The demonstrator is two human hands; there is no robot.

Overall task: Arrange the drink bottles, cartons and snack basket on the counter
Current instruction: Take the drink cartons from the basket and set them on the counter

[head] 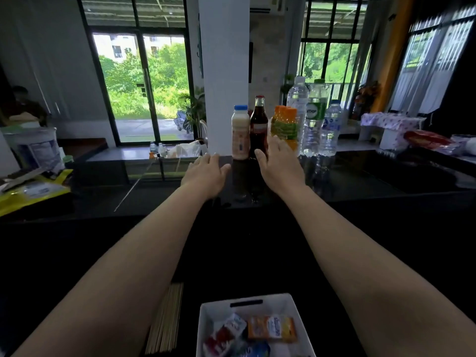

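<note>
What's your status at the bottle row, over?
Both hands open, empty: left hand by milky bottle, right hand by cola bottle, contact unclear. Bottles upright in row by pillar. Snack basket near front edge, nothing in the way.

The surface is glossy black. The milk bottle is cream with a blue cap. The cola bottle is dark brown with a red cap and red label. The juice bottles are orange, caps too, with green labels. One clear water bottle has a green cap and green label; the smaller water bottle has a blue cap. The basket is white and its packets are red, orange and blue. The cloth is white with purple dots.
</note>
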